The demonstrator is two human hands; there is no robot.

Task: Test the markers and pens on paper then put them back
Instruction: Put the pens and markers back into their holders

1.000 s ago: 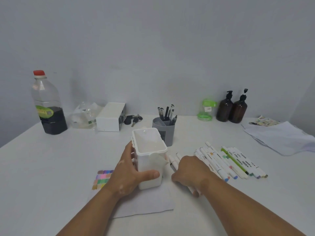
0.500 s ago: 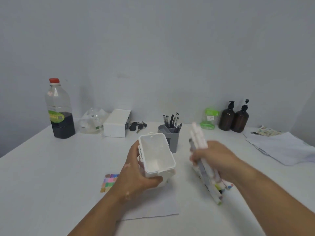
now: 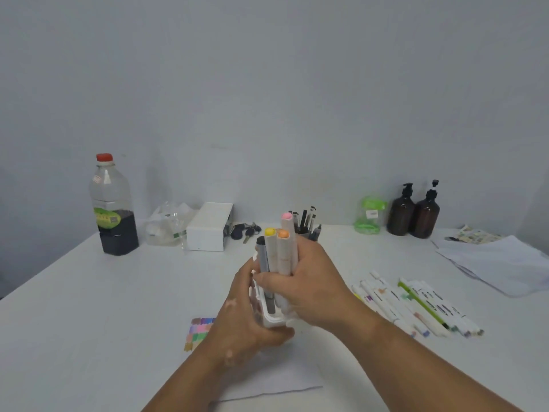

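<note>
White plastic box (image 3: 269, 318) sits gripped in your left hand (image 3: 246, 319) above the paper (image 3: 267, 382) — your right hand (image 3: 309, 288) clenches a bundle of markers (image 3: 277, 254), lower ends inside it; more markers (image 3: 416, 304) lie on the worktop (image 3: 89, 322).

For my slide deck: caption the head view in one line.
Right hand lowers a bundle of markers into the white box held by the left hand.
</note>
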